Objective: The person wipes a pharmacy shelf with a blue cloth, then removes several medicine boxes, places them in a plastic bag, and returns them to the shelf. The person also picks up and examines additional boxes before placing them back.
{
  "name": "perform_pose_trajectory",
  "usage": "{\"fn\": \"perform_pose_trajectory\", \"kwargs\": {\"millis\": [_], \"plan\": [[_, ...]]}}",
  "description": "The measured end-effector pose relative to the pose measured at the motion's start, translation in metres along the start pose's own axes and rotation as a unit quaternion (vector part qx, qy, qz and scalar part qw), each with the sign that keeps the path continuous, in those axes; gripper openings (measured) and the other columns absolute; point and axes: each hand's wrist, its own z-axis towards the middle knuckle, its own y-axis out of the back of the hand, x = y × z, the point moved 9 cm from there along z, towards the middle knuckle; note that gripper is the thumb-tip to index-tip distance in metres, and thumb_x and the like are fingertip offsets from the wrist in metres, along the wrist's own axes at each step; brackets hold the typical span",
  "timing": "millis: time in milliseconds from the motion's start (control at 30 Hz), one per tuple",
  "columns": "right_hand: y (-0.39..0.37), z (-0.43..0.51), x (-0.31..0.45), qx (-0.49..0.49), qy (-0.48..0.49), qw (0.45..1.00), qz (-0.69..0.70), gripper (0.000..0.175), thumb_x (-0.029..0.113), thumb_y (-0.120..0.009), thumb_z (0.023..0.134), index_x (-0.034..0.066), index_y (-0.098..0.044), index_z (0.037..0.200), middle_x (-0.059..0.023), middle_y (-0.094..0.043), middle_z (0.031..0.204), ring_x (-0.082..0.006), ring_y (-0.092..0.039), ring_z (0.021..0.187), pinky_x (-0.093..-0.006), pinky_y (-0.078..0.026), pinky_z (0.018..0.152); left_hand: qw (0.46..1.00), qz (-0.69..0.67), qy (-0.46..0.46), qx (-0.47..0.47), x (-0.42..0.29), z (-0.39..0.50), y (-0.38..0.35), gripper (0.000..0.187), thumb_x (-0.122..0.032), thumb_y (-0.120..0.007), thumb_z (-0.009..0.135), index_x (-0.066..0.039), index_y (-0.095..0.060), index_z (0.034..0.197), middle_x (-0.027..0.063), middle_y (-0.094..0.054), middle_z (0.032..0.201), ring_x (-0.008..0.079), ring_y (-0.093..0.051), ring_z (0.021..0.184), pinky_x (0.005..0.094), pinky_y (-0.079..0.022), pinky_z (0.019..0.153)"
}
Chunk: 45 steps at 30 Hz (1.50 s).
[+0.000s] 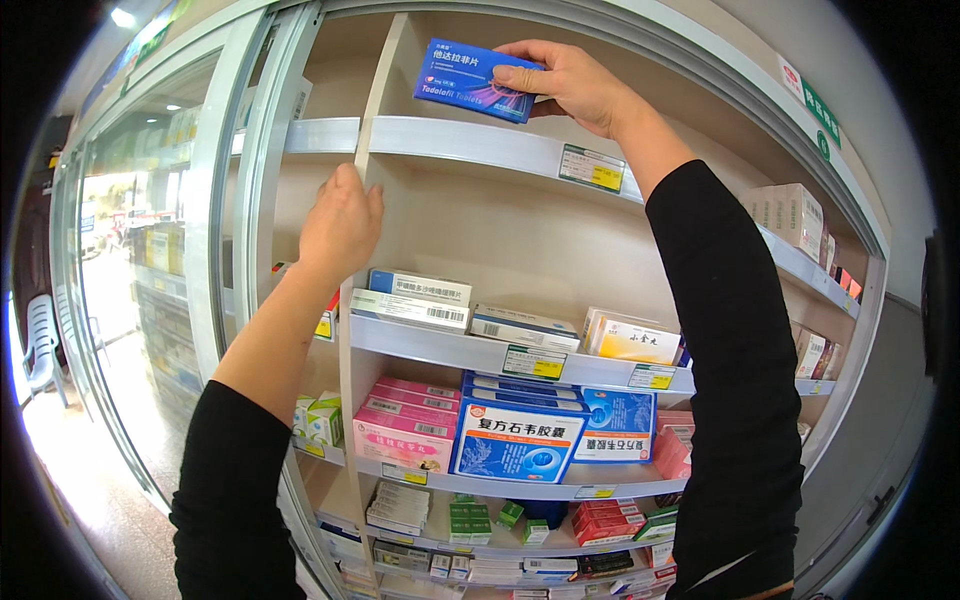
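My right hand (570, 82) grips the right end of a flat blue medicine box (469, 79) between thumb and fingers. The box is slightly tilted, just above the front edge of the top shelf (465, 142). My left hand (343, 221) is raised near the upright divider (360, 165) of the cabinet, below that shelf's level. Its back faces me, so its palm and most fingers are hidden; whether it touches or holds anything cannot be told. A price tag (592, 167) is fixed to the shelf edge beneath my right forearm.
White and blue medicine boxes (420, 300) stand on the shelf below, beside a white and yellow box (637, 341). Lower are pink boxes (405, 439) and large blue boxes (521, 439). A glass sliding door (150, 247) with a metal frame is at left; a plastic chair (45, 345) stands beyond.
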Motion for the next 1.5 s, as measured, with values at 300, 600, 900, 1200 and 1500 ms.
{"fn": "perform_pose_trajectory", "kwargs": {"millis": [300, 600, 900, 1200, 1500], "plan": [[0.018, -0.025, 0.036, 0.017, 0.055, 0.998, -0.023, 0.057, 0.044, -0.075, 0.089, 0.0086, -0.064, 0.132, -0.0093, -0.069, 0.115, -0.0189, -0.067, 0.104, -0.0347, -0.055, 0.094, 0.978, -0.192, -0.039, -0.076, -0.048, 0.012, 0.075, 0.063, -0.039, -0.069, 0.093, 0.003, -0.052, 0.136, 0.0153, -0.062, 0.127, 0.0215, -0.062, 0.113, 0.0321, -0.051, 0.090], [0.022, -0.044, 0.050, 0.033, 0.081, 0.993, -0.083, 0.061, 0.050, -0.077, 0.085, 0.0094, -0.066, 0.128, -0.0121, -0.071, 0.111, -0.0227, -0.070, 0.102, -0.0337, -0.058, 0.090, 0.910, -0.407, -0.038, 0.073, -0.115, 0.037, 0.070, 0.073, -0.036, -0.067, 0.097, 0.009, -0.037, 0.147, 0.0157, -0.064, 0.127, 0.0173, -0.063, 0.109, 0.0288, -0.054, 0.089], [0.035, -0.060, 0.049, 0.022, 0.059, 0.997, -0.037, 0.061, 0.045, -0.081, 0.083, 0.0057, -0.066, 0.128, -0.0129, -0.070, 0.116, -0.0221, -0.067, 0.107, -0.0336, -0.057, 0.090, 0.898, -0.428, -0.061, 0.080, -0.126, 0.040, 0.070, 0.069, -0.026, -0.071, 0.096, 0.009, -0.037, 0.145, 0.0147, -0.064, 0.128, 0.0162, -0.062, 0.109, 0.0296, -0.053, 0.090], [0.038, -0.055, 0.057, -0.005, 0.138, 0.987, -0.079, 0.058, 0.042, -0.076, 0.089, 0.0045, -0.063, 0.131, -0.0141, -0.069, 0.119, -0.0231, -0.067, 0.109, -0.0336, -0.055, 0.095, 0.910, -0.398, -0.086, 0.081, -0.127, 0.057, 0.076, 0.075, -0.021, -0.076, 0.090, 0.005, -0.036, 0.148, 0.0174, -0.064, 0.127, 0.0204, -0.065, 0.106, 0.0310, -0.054, 0.089], [0.039, -0.048, 0.062, 0.000, 0.145, 0.987, -0.070, 0.044, 0.012, -0.076, 0.087, -0.0054, -0.062, 0.125, -0.0138, -0.071, 0.108, -0.0178, -0.065, 0.097, -0.0314, -0.053, 0.089, 0.939, -0.271, -0.181, 0.109, -0.141, 0.092, 0.080, 0.063, -0.023, -0.076, 0.090, 0.001, -0.051, 0.142, 0.0140, -0.065, 0.117, 0.0193, -0.063, 0.103, 0.0317, -0.049, 0.096]]}}
